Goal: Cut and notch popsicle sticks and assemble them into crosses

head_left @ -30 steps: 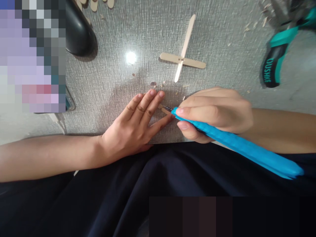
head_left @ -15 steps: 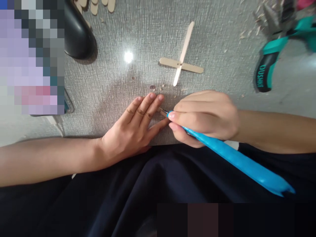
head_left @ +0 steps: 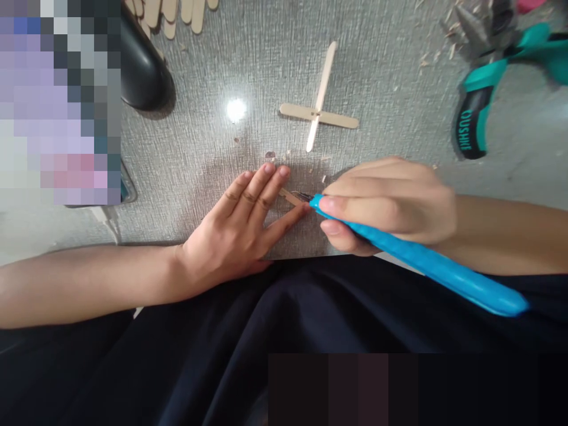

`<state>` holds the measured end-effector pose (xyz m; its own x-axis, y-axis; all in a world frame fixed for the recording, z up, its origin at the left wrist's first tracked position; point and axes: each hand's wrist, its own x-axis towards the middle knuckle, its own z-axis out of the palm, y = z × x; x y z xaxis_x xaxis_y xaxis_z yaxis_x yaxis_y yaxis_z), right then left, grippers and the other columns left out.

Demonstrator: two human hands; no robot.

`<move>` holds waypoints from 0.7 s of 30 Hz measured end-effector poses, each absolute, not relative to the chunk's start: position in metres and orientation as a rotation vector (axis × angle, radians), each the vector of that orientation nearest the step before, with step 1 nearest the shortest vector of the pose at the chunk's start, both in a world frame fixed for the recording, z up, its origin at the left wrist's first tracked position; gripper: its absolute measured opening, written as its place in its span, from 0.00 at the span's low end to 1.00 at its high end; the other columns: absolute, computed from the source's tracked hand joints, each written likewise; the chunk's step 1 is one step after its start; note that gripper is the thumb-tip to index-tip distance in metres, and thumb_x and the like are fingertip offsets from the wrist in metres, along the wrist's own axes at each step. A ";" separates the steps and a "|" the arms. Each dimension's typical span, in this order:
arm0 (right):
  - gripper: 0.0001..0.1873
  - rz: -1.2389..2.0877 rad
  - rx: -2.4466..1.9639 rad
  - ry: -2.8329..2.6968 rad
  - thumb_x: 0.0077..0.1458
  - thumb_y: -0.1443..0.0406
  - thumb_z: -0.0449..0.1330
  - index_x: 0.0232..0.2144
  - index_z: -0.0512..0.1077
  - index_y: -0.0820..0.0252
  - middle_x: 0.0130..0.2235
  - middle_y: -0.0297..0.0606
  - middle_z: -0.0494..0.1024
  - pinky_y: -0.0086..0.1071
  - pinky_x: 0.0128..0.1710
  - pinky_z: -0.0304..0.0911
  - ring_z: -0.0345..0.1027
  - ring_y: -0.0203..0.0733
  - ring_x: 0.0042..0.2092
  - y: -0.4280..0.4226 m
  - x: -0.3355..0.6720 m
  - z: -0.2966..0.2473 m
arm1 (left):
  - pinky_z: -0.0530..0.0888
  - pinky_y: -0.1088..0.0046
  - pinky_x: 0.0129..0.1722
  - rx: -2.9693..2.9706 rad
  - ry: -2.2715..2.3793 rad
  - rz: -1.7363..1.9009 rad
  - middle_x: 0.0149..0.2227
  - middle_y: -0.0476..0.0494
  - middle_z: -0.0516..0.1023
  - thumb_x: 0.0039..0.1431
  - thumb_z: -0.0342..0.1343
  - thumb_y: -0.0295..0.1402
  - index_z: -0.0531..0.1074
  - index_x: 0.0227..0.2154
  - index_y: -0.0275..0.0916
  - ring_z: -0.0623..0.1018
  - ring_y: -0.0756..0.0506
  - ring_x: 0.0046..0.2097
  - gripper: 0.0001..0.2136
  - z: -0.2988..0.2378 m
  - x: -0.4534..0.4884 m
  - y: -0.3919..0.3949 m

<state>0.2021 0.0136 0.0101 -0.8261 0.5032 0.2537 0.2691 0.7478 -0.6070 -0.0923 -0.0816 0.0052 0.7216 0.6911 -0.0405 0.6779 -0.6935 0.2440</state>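
Hands, with wooden stick (partly covered) between

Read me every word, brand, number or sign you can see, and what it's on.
"OUSHKE": black-and-teal plier handle; last letter slightly soft.
Blue-handled tool: no lettering legible.
Crossed sticks: no lettering legible.
Pixelated blocks, upper left: anything behind them is unreadable.

We read teal lettering, apparently "OUSHKE", on the black grip of the pliers, beyond our right hand.
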 end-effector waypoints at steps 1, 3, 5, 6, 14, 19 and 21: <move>0.11 0.744 -0.487 -2.530 0.74 0.63 0.66 0.54 0.72 0.47 0.38 0.28 0.87 0.34 0.36 0.81 0.82 0.39 0.32 0.017 0.199 0.008 | 0.70 0.45 0.86 2.704 1.083 0.084 0.86 0.16 0.61 0.66 0.74 0.62 0.42 0.90 0.33 0.67 0.22 0.86 0.66 0.006 -0.092 -0.081; 0.12 0.704 -0.392 -2.511 0.73 0.67 0.65 0.55 0.71 0.51 0.36 0.30 0.87 0.34 0.33 0.79 0.80 0.39 0.30 0.024 0.192 0.004 | 0.71 0.46 0.85 2.731 1.074 0.087 0.84 0.14 0.64 0.65 0.75 0.62 0.43 0.89 0.30 0.69 0.21 0.85 0.67 0.007 -0.092 -0.079; 0.11 0.706 -0.398 -2.509 0.73 0.68 0.64 0.54 0.72 0.54 0.36 0.31 0.86 0.33 0.32 0.79 0.79 0.39 0.30 0.028 0.188 0.003 | 0.71 0.45 0.85 2.723 1.065 0.077 0.85 0.14 0.63 0.65 0.75 0.62 0.44 0.89 0.30 0.69 0.21 0.85 0.66 0.009 -0.092 -0.079; 0.11 0.708 -0.397 -2.513 0.73 0.68 0.64 0.54 0.72 0.54 0.36 0.31 0.86 0.33 0.31 0.79 0.79 0.39 0.29 0.028 0.187 0.003 | 0.71 0.44 0.85 2.711 1.063 0.070 0.85 0.15 0.62 0.66 0.75 0.61 0.44 0.89 0.31 0.68 0.21 0.85 0.65 0.009 -0.092 -0.079; 0.10 0.694 -0.413 -2.531 0.73 0.68 0.62 0.53 0.71 0.52 0.34 0.30 0.85 0.36 0.29 0.79 0.78 0.41 0.28 0.026 0.186 0.006 | 0.74 0.42 0.83 2.702 1.059 0.104 0.85 0.15 0.64 0.67 0.75 0.57 0.52 0.87 0.32 0.69 0.21 0.85 0.59 0.010 -0.092 -0.078; 0.10 0.701 -0.422 -2.527 0.75 0.67 0.62 0.54 0.69 0.50 0.34 0.30 0.84 0.36 0.33 0.81 0.79 0.40 0.31 0.024 0.187 0.004 | 0.75 0.42 0.82 2.696 1.057 0.113 0.84 0.14 0.64 0.68 0.75 0.57 0.51 0.87 0.30 0.70 0.21 0.84 0.59 0.010 -0.092 -0.077; 0.09 0.696 -0.433 -2.546 0.76 0.66 0.62 0.55 0.69 0.49 0.34 0.29 0.84 0.35 0.35 0.81 0.79 0.39 0.31 0.023 0.189 0.004 | 0.75 0.42 0.82 2.691 1.052 0.119 0.84 0.14 0.64 0.68 0.75 0.57 0.51 0.87 0.30 0.70 0.21 0.84 0.59 0.010 -0.092 -0.078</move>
<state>0.1890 0.0233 0.0041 -0.8436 0.4084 0.3486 0.1744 0.8224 -0.5415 -0.0916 -0.0776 0.0102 0.7362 0.6767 -0.0145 0.6563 -0.7085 0.2595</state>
